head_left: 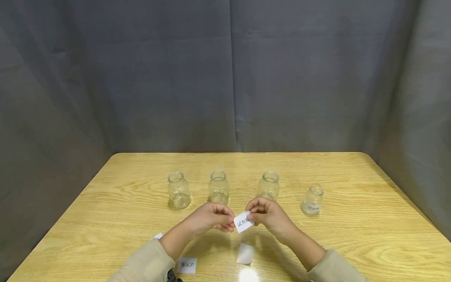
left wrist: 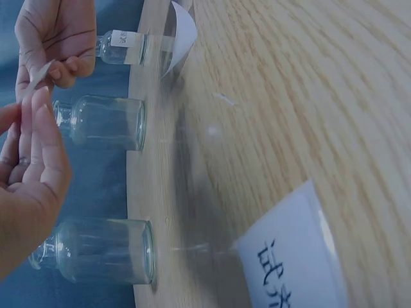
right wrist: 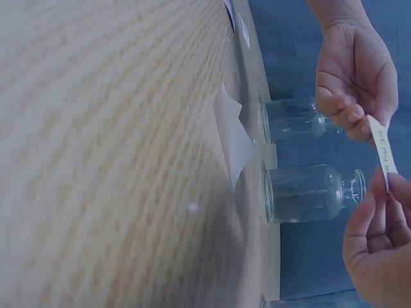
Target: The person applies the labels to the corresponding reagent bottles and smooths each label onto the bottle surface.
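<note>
My left hand (head_left: 213, 219) and right hand (head_left: 271, 217) meet above the table's middle, with a small white label (head_left: 242, 222) between them. It bears dark printed characters, partly covered by the right thumb. The right thumb and fingers pinch its right side. At its left corner, the left thumb and fingertips pinch the edge. The right wrist view shows the label (right wrist: 383, 151) nearly edge-on, spanning both sets of fingertips. Just behind the hands stand two clear glass jars, a middle one (head_left: 219, 188) and another (head_left: 269, 186) partly hidden by the right hand.
Another glass jar (head_left: 179, 192) stands at the left. On the right, a jar (head_left: 312, 200) carries a white label. A curled blank paper piece (head_left: 245, 253) lies below the hands. One printed label (head_left: 186, 265) lies nearer the left sleeve; another (head_left: 157, 235) is mostly hidden by that arm.
</note>
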Demonstrator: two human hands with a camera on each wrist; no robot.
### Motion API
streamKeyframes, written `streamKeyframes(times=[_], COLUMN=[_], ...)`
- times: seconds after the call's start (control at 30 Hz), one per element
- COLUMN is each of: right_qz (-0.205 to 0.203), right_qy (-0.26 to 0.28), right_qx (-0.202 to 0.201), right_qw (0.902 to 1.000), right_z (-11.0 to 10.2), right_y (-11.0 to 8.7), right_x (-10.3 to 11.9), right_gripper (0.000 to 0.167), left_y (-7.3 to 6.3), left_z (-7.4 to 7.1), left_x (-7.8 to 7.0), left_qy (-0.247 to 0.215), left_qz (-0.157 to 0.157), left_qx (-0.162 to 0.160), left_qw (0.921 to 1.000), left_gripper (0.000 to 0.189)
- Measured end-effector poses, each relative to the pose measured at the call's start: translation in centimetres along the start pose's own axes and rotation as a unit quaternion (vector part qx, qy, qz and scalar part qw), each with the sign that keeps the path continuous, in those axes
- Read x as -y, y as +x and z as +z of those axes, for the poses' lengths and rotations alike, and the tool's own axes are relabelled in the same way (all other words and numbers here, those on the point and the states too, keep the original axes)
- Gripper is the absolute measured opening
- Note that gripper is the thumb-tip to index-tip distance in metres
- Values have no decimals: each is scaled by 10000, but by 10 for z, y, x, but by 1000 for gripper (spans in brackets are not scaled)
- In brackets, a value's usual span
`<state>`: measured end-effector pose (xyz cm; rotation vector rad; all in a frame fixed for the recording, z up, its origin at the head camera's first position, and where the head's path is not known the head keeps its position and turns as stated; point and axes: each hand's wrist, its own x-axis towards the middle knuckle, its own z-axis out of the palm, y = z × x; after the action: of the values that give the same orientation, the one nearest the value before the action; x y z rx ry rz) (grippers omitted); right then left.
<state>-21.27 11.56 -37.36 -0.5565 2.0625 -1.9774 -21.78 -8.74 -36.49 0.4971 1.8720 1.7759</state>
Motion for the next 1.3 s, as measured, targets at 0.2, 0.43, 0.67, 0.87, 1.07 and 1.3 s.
streamKeyframes(times=[0.2,0.43,0.67,0.87,1.07,1.3], right_qz=[44,94,185,118,31,51], right_qy=[44,-213,-261,-348,-494,-683], right_qx=[-327,-501,-956,-680,-299,-192], right_qw=[9994,9985,9949,9970,9983,9975], right_z=[2,2,-2,-1,5,10], right_y=[0,-3,-6,-7,-6,-5], right_x=[-2,-1,1,3,2,-2], right_gripper=[21,19,19,17,19,22], left_y=[2,3,4,6,6,6], left_z=[3,5,3,2,4,7], left_x=[3,4,7,11,9,4], left_qy=[-255,-215,-112,-61,100,637], left_qz=[-14,42,114,139,134,136], left_qx=[-218,-481,-754,-789,-628,-561], left_qw=[9994,9986,9970,9968,9979,9963], left_gripper=[20,23,21,20,20,19])
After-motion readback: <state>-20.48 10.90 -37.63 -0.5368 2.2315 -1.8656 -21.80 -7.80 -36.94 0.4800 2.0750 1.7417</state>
